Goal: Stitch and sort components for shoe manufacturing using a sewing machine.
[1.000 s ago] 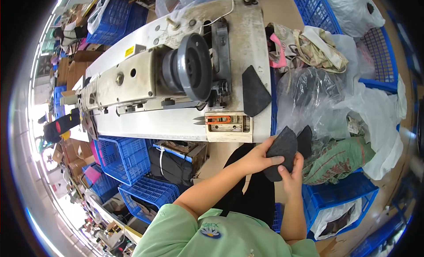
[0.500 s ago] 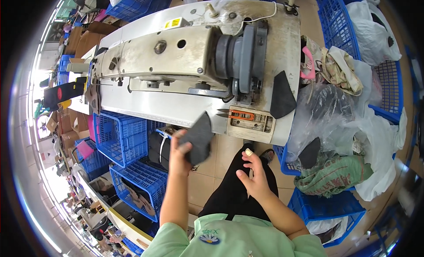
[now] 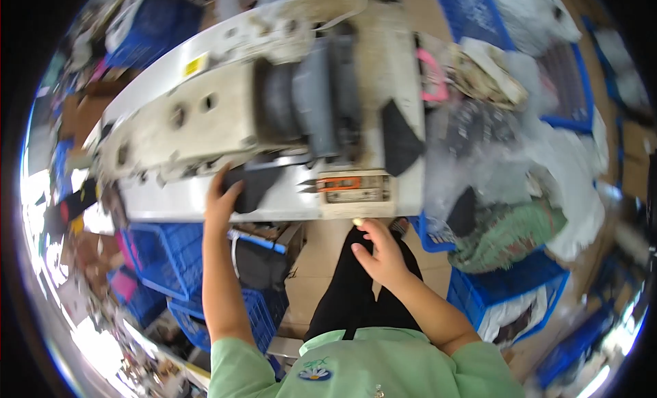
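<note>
My left hand point(image 3: 220, 198) pinches a dark grey cut fabric piece point(image 3: 259, 186) between thumb and fingers. The piece lies over the white table by the front edge of a sewing machine point(image 3: 161, 134), and the machine partly covers its far edge. My right hand point(image 3: 380, 253) hovers over my lap just off the table edge, thumb and fingers apart, nothing held; a small pale cover point(image 3: 358, 222) sits on one fingertip. Orange-handled thread snips point(image 3: 339, 184) rest in a small tray point(image 3: 356, 210) at the table's front. Another dark fabric piece point(image 3: 400, 139) lies at the right end.
Plastic bags point(image 3: 503, 165) and a green sack point(image 3: 510, 237) are heaped to the right, with a dark piece point(image 3: 462, 213) among them. Blue crates stand at lower left point(image 3: 164, 258) and lower right point(image 3: 503, 285). The picture is blurred by motion.
My left hand has carried the fabric piece from in front of the table onto it, against the machine. The view has shifted, and my right hand stays near the table edge.
</note>
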A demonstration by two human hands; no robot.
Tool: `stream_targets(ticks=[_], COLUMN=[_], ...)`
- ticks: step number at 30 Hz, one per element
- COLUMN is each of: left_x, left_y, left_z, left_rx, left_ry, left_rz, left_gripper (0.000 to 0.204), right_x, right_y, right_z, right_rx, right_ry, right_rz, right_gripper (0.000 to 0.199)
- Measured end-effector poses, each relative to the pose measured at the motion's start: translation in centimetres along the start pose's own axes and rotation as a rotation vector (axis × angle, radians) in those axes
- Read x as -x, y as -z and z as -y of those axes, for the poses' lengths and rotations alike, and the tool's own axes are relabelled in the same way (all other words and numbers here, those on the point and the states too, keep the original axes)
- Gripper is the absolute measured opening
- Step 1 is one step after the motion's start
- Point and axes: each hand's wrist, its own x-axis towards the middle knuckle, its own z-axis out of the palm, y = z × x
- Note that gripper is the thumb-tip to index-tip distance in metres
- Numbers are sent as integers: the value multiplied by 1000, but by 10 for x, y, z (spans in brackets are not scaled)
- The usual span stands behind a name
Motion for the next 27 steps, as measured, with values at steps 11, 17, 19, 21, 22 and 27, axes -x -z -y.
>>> stream_targets(ticks=[11,17,19,21,22,27], left_x=[39,132,160,172,181,193], left_y=[-11,-93,-150,-208,-237,-367], left_z=[-3,1,-35,-42,-34,-24], left_rx=[-62,-202,-334,-128,-65,130], left_ry=[-124,-165,-265,-171,-95,144], left_rz=[-520,-15,448,884,916,689], left_gripper=[29,10,19,39,47,64], right_x=[17,29,30,25,27,52], right_y=[129,176,174,168,165,155], right_z=[-81,-115,-124,-129,-132,-158], right_rx=[138,631,585,494,487,487], right_ry=[-221,-459,-560,-731,-733,-565], right_rz=[-841,-724,-663,-602,-605,-708], right_gripper=[29,46,61,65,65,68])
